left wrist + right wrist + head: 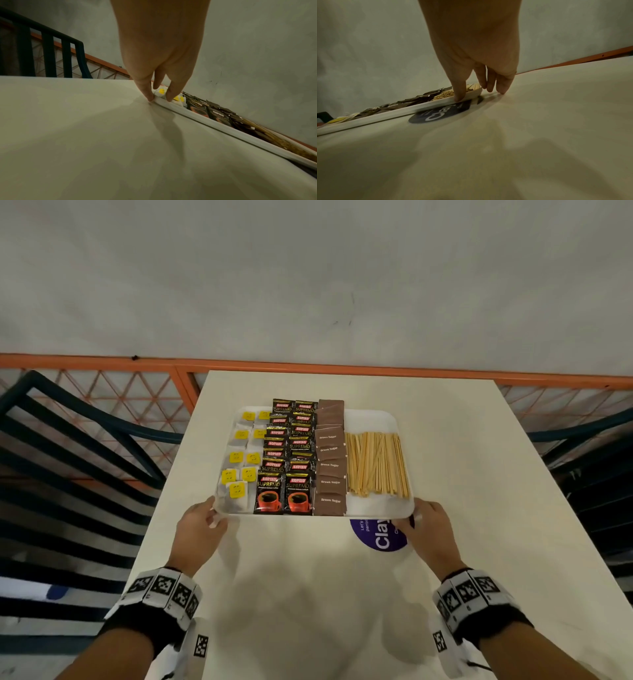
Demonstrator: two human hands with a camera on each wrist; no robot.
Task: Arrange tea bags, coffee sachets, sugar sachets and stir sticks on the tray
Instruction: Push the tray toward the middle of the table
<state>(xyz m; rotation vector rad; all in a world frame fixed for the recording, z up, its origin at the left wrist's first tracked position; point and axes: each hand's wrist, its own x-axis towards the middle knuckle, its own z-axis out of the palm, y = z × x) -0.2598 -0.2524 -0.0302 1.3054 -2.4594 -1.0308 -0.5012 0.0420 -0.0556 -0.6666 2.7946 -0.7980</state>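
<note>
The white tray sits toward the far middle of the pale surface, and everything the task names already lies on it in columns. Tea bags with yellow tags fill the left side, two overlapping columns of black coffee sachets come next, a column of brown sugar sachets follows, and the wooden stir sticks lie side by side on the right, all pointing near to far. Grouping by kind in parallel columns keeps each item easy to pick out, and overlapping the sachets saves room.

The left hand is at the tray's near left corner and the right hand at its near right corner. Each hand's grip is a light pinch on the rim: a thumb lies on the near edge while the other fingers reach down beside the corner to the surface. From the wrist views it is hard to tell whether those fingers hook under the rim or only brace against it. Holding both corners at once probably serves to square or slide the loaded tray without tipping the columns.

The tray's near right corner covers part of a round purple sticker on the surface. Dark slatted chairs stand to either side.

The arranging itself looks finished; only the tray's final position seems left to settle.
</note>
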